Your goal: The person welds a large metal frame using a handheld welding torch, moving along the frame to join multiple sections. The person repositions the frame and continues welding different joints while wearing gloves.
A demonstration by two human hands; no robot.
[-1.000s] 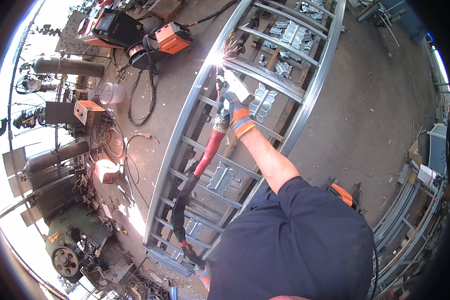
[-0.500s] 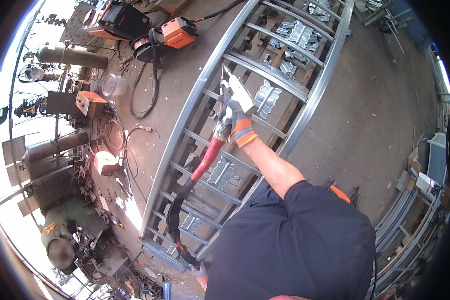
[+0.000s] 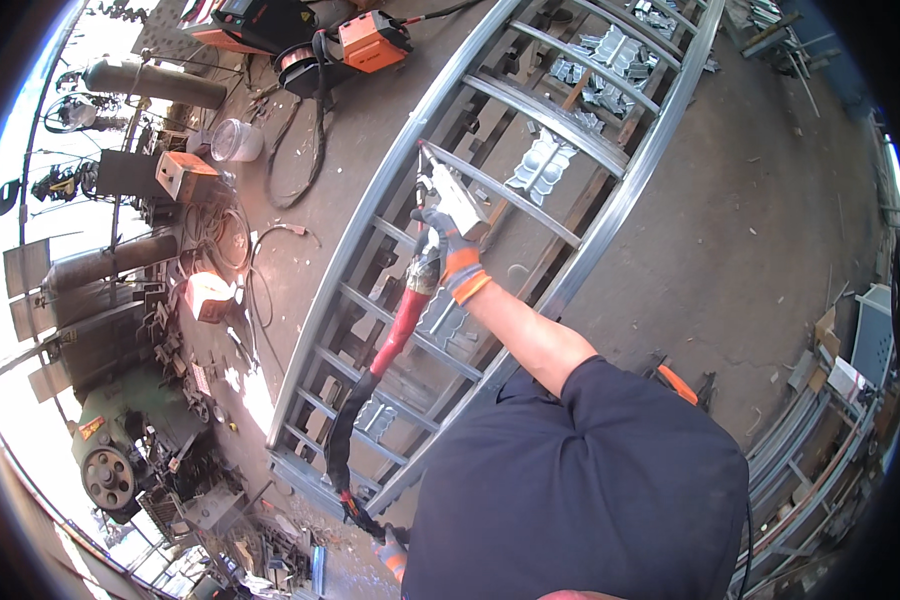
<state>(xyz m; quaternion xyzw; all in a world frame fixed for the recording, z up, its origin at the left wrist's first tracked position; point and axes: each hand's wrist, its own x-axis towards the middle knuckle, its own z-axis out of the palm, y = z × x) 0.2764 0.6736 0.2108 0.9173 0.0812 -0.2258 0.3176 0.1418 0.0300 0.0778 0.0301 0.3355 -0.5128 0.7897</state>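
Note:
My right hand (image 3: 448,240), in a grey and orange glove, is closed round a welding torch (image 3: 426,245) held over the metal frame. A white box-shaped piece (image 3: 458,205) sits beside the torch in the same grip; whether it belongs to the torch I cannot tell. The torch's front lies near the left end of a rung, close to the left rail. Its red-sleeved cable (image 3: 400,328) turns black and runs to the lower left. There my left hand (image 3: 392,555), gloved and partly cut off by my shirt, grips the black cable. The ladder-like silver frame (image 3: 570,130) slants below.
Ornamental metal panels (image 3: 542,167) lie beneath the rungs. Beyond the left rail stand an orange and black welding machine (image 3: 255,35) with a wire spool, a white bucket (image 3: 237,140) and looped cables (image 3: 320,160). Metal bars (image 3: 800,460) are stacked at the right.
My right hand and the torch have moved left and slightly down, from the wide crossbar to the rung nearer me. The view has shifted a little. My left hand keeps its hold low on the cable.

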